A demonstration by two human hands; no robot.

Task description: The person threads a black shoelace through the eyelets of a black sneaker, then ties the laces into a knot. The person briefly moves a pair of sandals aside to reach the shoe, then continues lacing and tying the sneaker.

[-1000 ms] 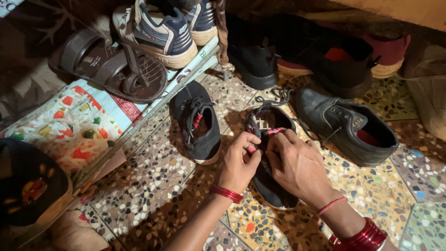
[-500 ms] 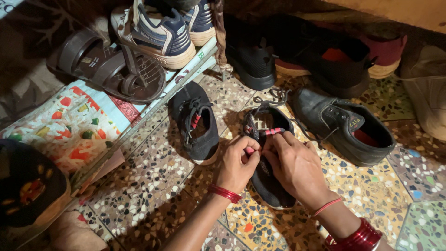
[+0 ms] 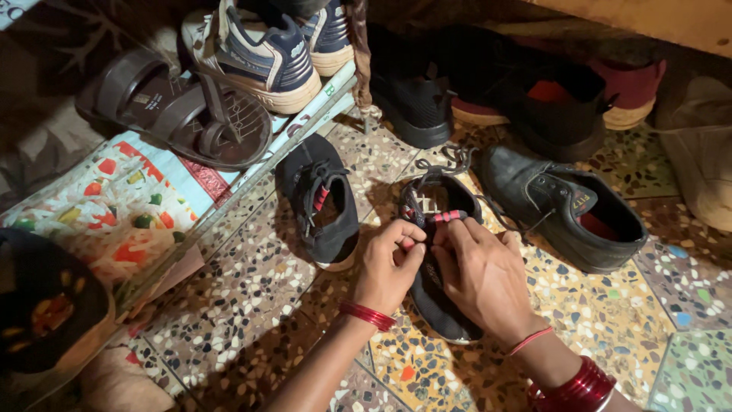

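My left hand (image 3: pixel 389 267) and right hand (image 3: pixel 480 278) both pinch the laces over the black shoe (image 3: pixel 438 259). It lies lengthwise away from me on the floor (image 3: pixel 252 297), directly under both hands

Both hands cover the middle of the black shoe (image 3: pixel 438 229), so its laces there are hidden. The left hand (image 3: pixel 389 267) and right hand (image 3: pixel 480 275) have their fingertips tucked together; what they pinch cannot be told. At twelve o'clock, the sneakers (image 3: pixel 263 53) are cut off by the top edge. At eight o'clock, a dark cap (image 3: pixel 46 305) runs off-frame.
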